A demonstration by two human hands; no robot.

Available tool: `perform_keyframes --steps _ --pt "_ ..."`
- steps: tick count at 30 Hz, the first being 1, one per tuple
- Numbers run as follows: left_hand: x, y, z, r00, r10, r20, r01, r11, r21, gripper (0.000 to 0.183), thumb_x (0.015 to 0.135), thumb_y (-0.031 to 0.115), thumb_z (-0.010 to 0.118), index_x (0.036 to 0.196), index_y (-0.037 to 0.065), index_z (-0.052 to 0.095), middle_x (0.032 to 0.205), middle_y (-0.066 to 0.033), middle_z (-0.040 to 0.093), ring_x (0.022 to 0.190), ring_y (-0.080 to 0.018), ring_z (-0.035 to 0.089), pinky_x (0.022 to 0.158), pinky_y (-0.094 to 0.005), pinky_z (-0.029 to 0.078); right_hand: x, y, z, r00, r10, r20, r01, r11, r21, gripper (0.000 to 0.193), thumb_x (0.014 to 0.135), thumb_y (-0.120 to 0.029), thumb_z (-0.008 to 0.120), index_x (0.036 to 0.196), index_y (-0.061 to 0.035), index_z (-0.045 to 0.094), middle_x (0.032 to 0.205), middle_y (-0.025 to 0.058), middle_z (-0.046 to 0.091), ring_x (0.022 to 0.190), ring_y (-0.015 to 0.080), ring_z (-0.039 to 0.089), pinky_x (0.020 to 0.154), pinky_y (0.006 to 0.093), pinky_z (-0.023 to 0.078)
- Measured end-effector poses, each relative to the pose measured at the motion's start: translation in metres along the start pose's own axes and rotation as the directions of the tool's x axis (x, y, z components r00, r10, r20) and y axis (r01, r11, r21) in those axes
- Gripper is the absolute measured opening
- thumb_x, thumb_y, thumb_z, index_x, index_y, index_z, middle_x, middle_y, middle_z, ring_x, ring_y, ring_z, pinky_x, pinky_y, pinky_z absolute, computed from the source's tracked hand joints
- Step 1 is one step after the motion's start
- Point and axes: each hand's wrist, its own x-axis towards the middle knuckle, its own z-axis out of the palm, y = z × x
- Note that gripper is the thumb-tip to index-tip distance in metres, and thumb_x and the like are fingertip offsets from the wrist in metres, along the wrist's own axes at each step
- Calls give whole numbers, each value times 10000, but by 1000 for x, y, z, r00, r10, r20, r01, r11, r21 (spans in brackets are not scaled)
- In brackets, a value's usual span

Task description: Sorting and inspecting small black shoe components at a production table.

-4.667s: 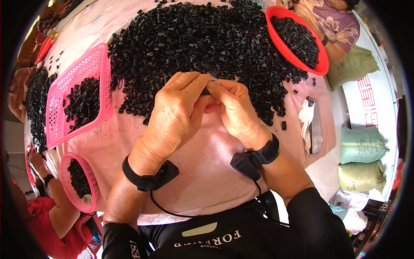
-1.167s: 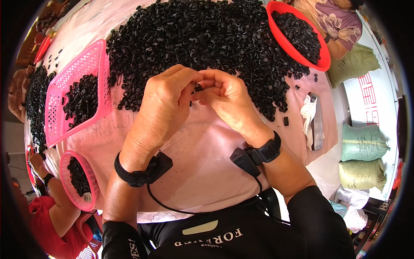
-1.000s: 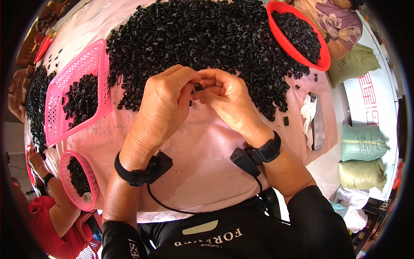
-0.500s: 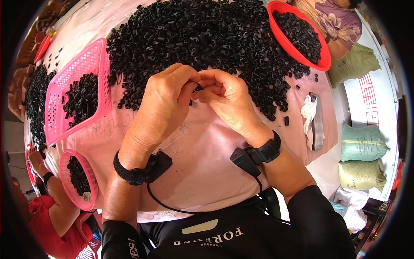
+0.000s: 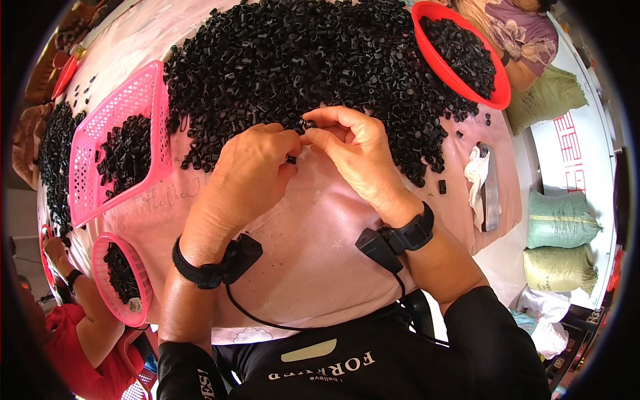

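Observation:
Both hands meet over the near edge of a big heap of small black plastic parts (image 5: pixel 280 60). My right hand (image 5: pixel 360 150) pinches one small black plastic part (image 5: pixel 306 125) between thumb and fingertips. Close beside it, my left hand (image 5: pixel 250 173) is closed, its fingertips by the right thumb. Another small black plastic piece (image 5: pixel 291 160) shows in the curled fingers of the left hand. The exact shape of both pieces is too small to make out.
At left stand a pink rectangular basket (image 5: pixel 85 170) and a pink round basket (image 5: pixel 103 280), both holding black parts. A red basin (image 5: pixel 460 87) of parts is at far right, beside another person (image 5: pixel 527 33). A cloth (image 5: pixel 477 177) lies right. A co-worker's hand (image 5: pixel 59 253) is far left.
My left hand has lowered slightly and turned, so the piece in its fingers shows. My right fingertips have opened out a little around a black part that now shows between them.

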Motion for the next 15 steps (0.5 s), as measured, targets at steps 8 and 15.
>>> perform_keyframes --steps 8,15 --pt "1 -2 7 997 3 -82 5 995 98 169 784 -49 677 948 -10 665 921 -159 672 857 -346 674 744 -403 541 0 -4 -2 1000 21 22 -20 998 -65 201 966 5 656 1162 32 693 1005 74 735 908 125 713 797 236 571" --pt "9 6 -5 964 -102 -247 56 981 -187 157 896 -44 631 1040 -18 688 913 -134 679 753 -252 675 669 -330 525 -1 -4 0 998 63 7 -64 997 53 173 962 5 660 1127 23 705 976 66 739 861 113 715 739 230 571"
